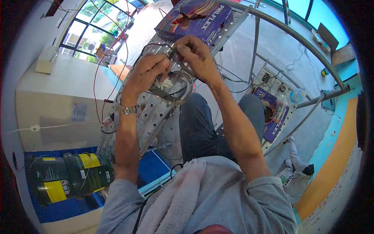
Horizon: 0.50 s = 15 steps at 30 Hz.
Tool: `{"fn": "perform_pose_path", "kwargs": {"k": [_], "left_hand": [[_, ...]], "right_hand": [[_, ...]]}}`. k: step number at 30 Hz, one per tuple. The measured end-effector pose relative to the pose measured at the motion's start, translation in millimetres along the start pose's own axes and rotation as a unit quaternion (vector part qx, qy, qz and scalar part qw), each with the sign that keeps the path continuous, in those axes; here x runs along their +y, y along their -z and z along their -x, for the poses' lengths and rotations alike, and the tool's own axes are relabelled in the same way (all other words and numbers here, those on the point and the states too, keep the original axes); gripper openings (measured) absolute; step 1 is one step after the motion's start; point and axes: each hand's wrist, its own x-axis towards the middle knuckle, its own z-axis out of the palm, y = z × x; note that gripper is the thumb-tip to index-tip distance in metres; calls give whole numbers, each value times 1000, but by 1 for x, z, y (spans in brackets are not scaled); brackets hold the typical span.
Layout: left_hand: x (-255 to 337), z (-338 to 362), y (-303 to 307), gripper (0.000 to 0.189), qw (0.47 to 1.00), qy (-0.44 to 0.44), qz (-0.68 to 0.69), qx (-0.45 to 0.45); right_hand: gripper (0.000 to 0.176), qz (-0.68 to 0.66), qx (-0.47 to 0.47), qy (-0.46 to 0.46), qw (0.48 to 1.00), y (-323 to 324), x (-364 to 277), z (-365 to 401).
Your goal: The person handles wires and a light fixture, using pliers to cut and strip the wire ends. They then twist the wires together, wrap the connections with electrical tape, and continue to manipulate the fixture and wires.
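My left hand (150, 72), a metal watch on its wrist, is closed with fingertips pinched together; what they grip is partly hidden. Close by on the right, my right hand (196, 56) pinches near the end of a thin dark wire (150, 45) that loops above the left hand. Below both hands hangs a round coil (187, 90) of pale, shiny strand or strip, with a dark flat piece (161, 93) across its lower left. A bunch of white string or cloth (165, 83) shows under my left fingers.
Beneath is a perforated metal scaffold plank (134, 113). A torn purple PHILFLEX box (216, 19) sits at its far end; another purple box (269, 113) lies right. Red wires (99, 78) hang left. Dark buckets (74, 175) stand lower left. A curved scaffold pipe (300, 39) arches right; a person (298, 175) is below.
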Motion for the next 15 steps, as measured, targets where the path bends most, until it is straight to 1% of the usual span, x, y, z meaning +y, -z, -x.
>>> {"fn": "perform_pose_path", "kwargs": {"k": [1, 4, 7, 10, 13, 15], "left_hand": [[0, 2, -1, 35, 1000, 4, 20, 6], [9, 3, -5, 35, 999, 15, 29, 43], [11, 2, -6, 35, 996, 9, 62, 56], [7, 1, -1, 43, 999, 8, 44, 31], [5, 1, 1, 44, 998, 15, 51, 22], [6, 1, 1, 44, 999, 17, 33, 26]], "right_hand": [[18, -34, -10, -32, 999, 2, -4, -1], [20, -58, -13, -17, 998, -8, -20, 4], [18, -6, -17, -15, 1000, -12, -22, 5], [18, 16, -6, -2, 1000, -10, -19, 3], [18, 18, 23, 9, 1000, -16, -15, 4], [19, 43, 16, 14, 999, -13, -12, 3]]}}
